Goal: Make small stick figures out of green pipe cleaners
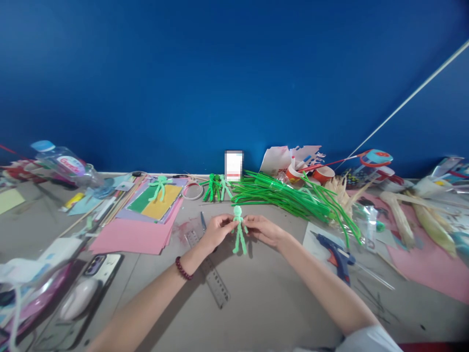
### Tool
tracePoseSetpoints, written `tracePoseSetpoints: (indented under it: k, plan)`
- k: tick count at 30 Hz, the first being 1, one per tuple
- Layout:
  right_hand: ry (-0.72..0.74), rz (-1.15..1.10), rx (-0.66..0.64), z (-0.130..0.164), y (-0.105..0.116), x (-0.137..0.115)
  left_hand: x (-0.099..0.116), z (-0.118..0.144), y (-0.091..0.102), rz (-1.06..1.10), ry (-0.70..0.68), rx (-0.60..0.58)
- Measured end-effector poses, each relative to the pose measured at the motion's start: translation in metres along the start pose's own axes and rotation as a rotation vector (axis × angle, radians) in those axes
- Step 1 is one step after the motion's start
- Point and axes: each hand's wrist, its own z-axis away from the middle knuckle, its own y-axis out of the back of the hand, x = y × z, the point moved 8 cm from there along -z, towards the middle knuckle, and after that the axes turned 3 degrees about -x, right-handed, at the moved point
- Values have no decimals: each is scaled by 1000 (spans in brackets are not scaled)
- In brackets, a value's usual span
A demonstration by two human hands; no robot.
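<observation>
A pale green pipe-cleaner figure with a round head, arms and legs is held upright above the grey table. My left hand pinches it at its arm on the left side. On the other side, my right hand has thumb and fingers closed on the figure's other arm. Beneath my left wrist lies a clear ruler, partly covered by the forearm. Several similar figures, dark and pale green, lean at the back by the wall. Another pale green figure rests on coloured sheets to the left.
A bundle of green pipe cleaners lies behind my right hand. Farther right are a blue glue gun and pink paper. To the left are pink sheets, a phone with a white rounded item, and a bottle.
</observation>
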Motion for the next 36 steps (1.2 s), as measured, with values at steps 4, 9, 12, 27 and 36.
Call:
tracePoseSetpoints:
  k: [4, 9, 12, 27, 36]
  plan:
    - [-10, -32, 21, -2, 1, 0, -1, 0, -1, 40, 59, 6]
    - [-69, -109, -17, -3, 1, 7, 3, 3, -5, 12, 67, -3]
    - [-57, -89, -28, -3, 2, 6, 6, 4, -7, -44, 30, -26]
    - [21, -17, -52, -1, -8, 1, 45, 23, -2, -625, -452, 252]
    - [134, 0, -34, -4, -7, -2, 55, 36, -11, -903, -693, 267]
